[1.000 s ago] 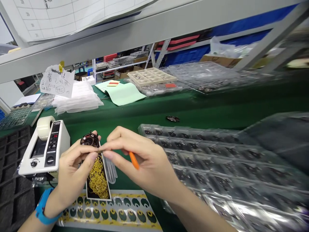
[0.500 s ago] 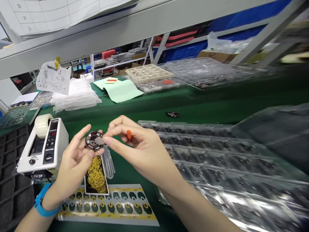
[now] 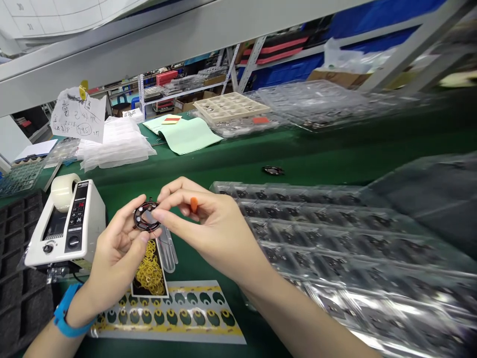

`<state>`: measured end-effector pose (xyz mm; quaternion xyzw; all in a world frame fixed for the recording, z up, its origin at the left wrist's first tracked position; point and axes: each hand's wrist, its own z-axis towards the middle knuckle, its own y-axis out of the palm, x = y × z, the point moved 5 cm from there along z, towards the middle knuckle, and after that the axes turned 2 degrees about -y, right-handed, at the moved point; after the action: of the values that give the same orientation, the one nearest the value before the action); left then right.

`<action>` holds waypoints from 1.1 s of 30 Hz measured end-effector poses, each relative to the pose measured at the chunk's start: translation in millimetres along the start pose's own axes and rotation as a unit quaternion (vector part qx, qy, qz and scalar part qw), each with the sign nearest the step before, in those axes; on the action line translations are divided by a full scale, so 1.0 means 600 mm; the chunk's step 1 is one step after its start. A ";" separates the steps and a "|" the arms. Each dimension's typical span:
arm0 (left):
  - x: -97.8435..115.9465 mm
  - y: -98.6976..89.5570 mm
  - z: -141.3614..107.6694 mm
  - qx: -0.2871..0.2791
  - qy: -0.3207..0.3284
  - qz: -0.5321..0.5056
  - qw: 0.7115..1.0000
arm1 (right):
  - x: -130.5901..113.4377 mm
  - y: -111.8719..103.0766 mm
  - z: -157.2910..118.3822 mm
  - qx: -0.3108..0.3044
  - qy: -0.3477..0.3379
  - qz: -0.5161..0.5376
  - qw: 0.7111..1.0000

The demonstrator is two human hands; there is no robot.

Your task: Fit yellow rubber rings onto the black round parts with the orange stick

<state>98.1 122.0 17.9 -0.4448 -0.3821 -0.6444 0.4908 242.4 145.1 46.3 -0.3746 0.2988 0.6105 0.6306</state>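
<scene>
My left hand [image 3: 121, 243], wearing a blue wristband [image 3: 69, 313], grips a round black part [image 3: 139, 226] by its edge between thumb and fingers. The part has a ring of small metallic spots and a thin reddish wire. Over its face, my right hand [image 3: 208, 223] pinches a small greyish flat piece [image 3: 148, 216], which overlaps the part; whether they touch, I cannot tell. An orange tip [image 3: 194, 204] sticks out among the right hand's curled fingers, the rest of it hidden. Below the hands lies a box of yellow rings [image 3: 151, 271], on a sheet of die-cut stickers [image 3: 186, 332].
To the left stands a white tape dispenser [image 3: 95, 209] beside a dark compartment tray [image 3: 22, 268]. Clear plastic trays [image 3: 298, 216] with dark parts fill the right. Another round black part [image 3: 273, 170] lies behind them. A grey beam [image 3: 122, 54] crosses above.
The greyish piece has shifted slightly left over the round part, and the right hand has moved left with it. The left hand has tilted the part a little. The view has shifted slightly.
</scene>
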 end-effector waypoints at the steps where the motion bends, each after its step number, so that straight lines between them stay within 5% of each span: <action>1: 0.000 0.001 0.000 -0.003 0.002 -0.003 1.000 | -0.001 0.001 -0.001 0.005 -0.007 -0.005 1.000; 11: 0.007 0.006 0.009 0.009 -0.013 -0.026 1.000 | 0.004 0.020 -0.017 0.078 -0.084 -0.083 0.990; 19: -0.004 0.004 0.010 0.067 -0.017 -0.027 0.997 | 0.007 0.027 -0.024 0.083 -0.107 -0.105 0.985; 33: -0.008 0.006 0.013 0.065 -0.025 -0.051 0.996 | 0.018 0.032 -0.022 0.090 -0.110 -0.101 0.985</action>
<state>103.5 129.7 15.6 -0.4080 -0.4571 -0.6311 0.4757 225.0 139.7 28.1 -0.2748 0.2420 0.5519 0.7492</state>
